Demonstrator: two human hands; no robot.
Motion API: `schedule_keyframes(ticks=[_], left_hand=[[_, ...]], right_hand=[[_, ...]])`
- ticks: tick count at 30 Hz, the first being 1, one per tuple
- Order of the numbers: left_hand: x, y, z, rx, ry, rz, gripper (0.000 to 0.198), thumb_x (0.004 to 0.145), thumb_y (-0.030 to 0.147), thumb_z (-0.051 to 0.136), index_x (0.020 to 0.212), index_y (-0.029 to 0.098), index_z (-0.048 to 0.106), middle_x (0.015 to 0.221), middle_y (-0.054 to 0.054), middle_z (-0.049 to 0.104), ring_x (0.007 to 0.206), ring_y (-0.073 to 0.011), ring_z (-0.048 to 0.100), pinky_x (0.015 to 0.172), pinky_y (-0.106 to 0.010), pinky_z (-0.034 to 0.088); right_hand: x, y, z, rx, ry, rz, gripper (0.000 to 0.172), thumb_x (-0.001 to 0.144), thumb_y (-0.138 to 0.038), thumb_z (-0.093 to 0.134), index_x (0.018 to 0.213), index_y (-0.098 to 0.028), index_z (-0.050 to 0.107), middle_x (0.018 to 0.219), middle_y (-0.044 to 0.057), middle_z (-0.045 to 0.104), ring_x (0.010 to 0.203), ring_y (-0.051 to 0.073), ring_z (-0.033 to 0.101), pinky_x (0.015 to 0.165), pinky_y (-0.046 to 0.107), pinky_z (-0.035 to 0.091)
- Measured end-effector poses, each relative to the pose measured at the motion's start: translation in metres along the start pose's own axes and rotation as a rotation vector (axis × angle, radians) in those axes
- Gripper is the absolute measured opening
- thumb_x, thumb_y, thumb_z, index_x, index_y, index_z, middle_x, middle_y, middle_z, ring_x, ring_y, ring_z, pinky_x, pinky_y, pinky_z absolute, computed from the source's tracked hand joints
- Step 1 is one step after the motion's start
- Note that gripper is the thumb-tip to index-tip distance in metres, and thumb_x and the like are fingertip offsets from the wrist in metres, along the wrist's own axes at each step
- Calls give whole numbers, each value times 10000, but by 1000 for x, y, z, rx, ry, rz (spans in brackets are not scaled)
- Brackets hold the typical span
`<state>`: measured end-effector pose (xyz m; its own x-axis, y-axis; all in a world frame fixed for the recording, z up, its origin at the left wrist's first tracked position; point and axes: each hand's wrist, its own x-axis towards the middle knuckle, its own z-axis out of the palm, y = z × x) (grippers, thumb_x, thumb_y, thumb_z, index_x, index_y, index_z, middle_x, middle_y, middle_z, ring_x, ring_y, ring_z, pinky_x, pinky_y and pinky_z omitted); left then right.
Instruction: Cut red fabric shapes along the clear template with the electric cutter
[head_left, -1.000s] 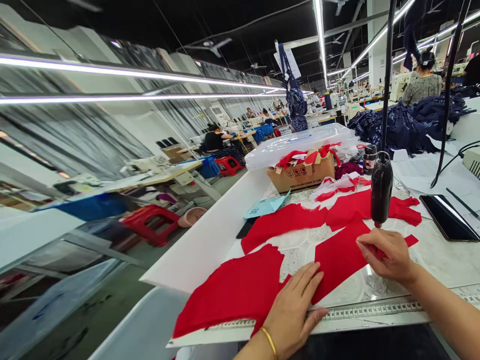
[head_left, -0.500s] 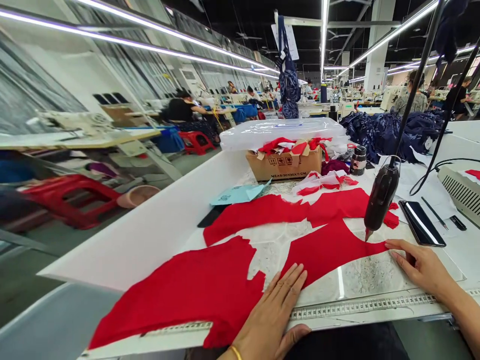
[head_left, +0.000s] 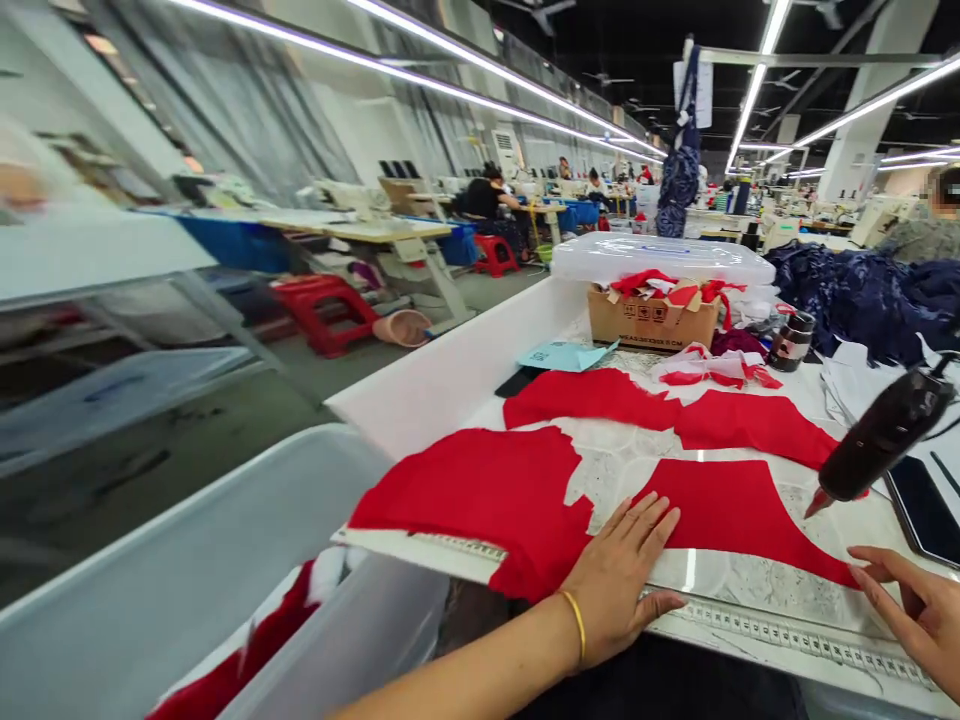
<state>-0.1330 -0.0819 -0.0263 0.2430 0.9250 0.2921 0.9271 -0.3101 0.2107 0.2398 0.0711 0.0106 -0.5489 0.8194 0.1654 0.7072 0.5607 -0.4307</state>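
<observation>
My left hand (head_left: 626, 570), with a yellow bangle at the wrist, lies flat with fingers extended on the left end of a red fabric piece (head_left: 724, 505). The thumb and forefinger of my right hand (head_left: 911, 605) close on that piece's narrow right tip. Left of my left hand lies a wider red fabric piece (head_left: 472, 490), its lower part hanging over the table edge. Two more red pieces, one on the left (head_left: 585, 398) and one on the right (head_left: 750, 420), lie behind. A black pen-shaped tool (head_left: 885, 430) with a pointed reddish tip hangs above the right end.
A measuring tape (head_left: 780, 632) runs along the table's front edge. Behind the fabric stand a cardboard box (head_left: 652, 322) of red scraps and a dark jar (head_left: 791, 340). A phone (head_left: 926, 510) lies at right. A grey bin (head_left: 225, 530) holding red and white cloth stands at lower left.
The view has turned left, so the table appears farther right and the grey bin shows more fully. Both hands remain at the same red piece. The hanging black tool now looks more tilted.
</observation>
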Motion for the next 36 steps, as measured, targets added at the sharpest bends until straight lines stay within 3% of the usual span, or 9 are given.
schedule_keyframes(ticks=[2,4,6,11,15,18,22,27,36], left_hand=[[4,-2,-5,-19,-26,-20,800,994,693,489,1594,181,355,1570,-174,490,1506,-339,386,1242,-545,320],[8,-6,-16,-34,-61,-31,727,1019,636,499,1590,207,365,1576,-163,485,1507,-320,389,1246,-539,310],[12,-11,-28,-31,-75,-43,657,1042,548,515,1585,207,372,1578,-167,480,1500,-306,402,1247,-533,307],[17,-13,-41,2,-52,-38,504,1034,393,564,1490,191,495,1521,-148,549,1455,-283,465,1236,-485,336],[15,-12,-38,0,-51,-3,476,1027,374,583,1449,162,524,1456,-138,608,1405,-268,520,1215,-443,369],[17,-20,-43,34,-46,-30,444,1018,335,594,1422,158,539,1448,-137,613,1379,-265,540,1209,-431,370],[22,-41,-57,123,-37,-78,378,989,281,616,1353,189,580,1429,-129,622,1348,-273,563,1187,-430,379],[24,-57,-65,165,-33,-77,329,969,270,637,1283,174,617,1365,-139,656,1303,-273,590,1170,-426,391],[31,-61,-73,235,-18,-79,295,949,301,684,1211,171,650,1287,-114,676,1190,-254,623,1089,-385,440]], right_hand=[[9,-7,2,8,-17,-59,379,924,-588,581,1118,-314,758,710,-5,770,337,139,563,387,269,531],[21,-28,4,35,-19,-140,355,934,-565,589,1113,-312,761,780,19,794,384,148,602,417,271,550],[37,-59,7,72,-20,-241,318,956,-535,575,1084,-318,768,925,44,817,522,169,691,498,269,585],[101,-135,21,79,-130,-422,277,976,-380,516,960,-260,766,916,58,817,753,219,764,676,314,607],[163,-169,43,-86,-214,-315,168,911,-254,592,902,-244,760,943,40,792,763,197,714,691,305,540],[198,-182,62,-138,-175,-242,156,899,-188,606,927,-232,752,1004,46,762,831,190,699,686,284,488],[222,-193,81,-166,-137,-176,132,924,-185,612,982,-214,727,1045,61,718,867,185,689,629,259,418],[230,-200,93,-187,-143,-148,65,925,-188,639,936,-202,702,1030,49,684,828,164,657,594,251,352],[228,-201,93,-154,-94,-145,105,923,-159,589,865,-206,662,980,38,655,775,153,614,576,253,309]])
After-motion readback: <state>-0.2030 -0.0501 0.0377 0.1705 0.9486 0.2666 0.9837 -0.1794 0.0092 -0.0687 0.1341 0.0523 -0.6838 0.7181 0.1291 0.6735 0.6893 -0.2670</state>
